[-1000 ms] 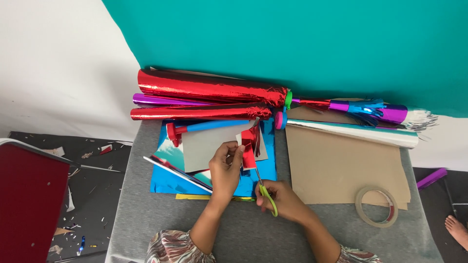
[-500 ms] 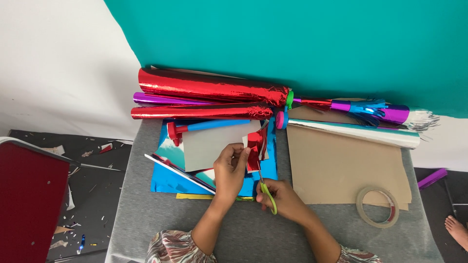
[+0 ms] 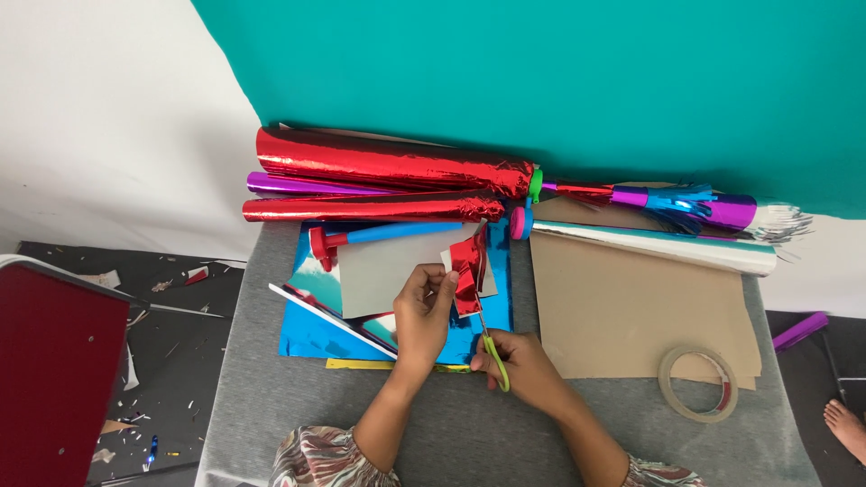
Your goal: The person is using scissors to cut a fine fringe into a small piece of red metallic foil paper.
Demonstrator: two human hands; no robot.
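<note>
Fingers of the left hand [image 3: 424,311] are pinched shut on a small piece of shiny red foil [image 3: 467,271], holding it up just above the stack of shiny blue foil sheets [image 3: 316,338] on the grey felt-covered table [image 3: 271,397]. Right beside it, the right hand [image 3: 519,365] is closed through the loops of a pair of green-handled scissors [image 3: 492,347], whose thin blades run up and slightly left from the handles, reaching the foil's lower right edge. So the foil lies straight ahead of the scissor hand, its long side roughly in line with the blades, and both hands sit equally near it. Both forearms come in from the bottom edge in patterned sleeves, angled toward each other. Further out lie long red foil rolls [image 3: 388,167], a flat brown card sheet [image 3: 631,307] and a ring of clear tape [image 3: 696,383] to the right.
</note>
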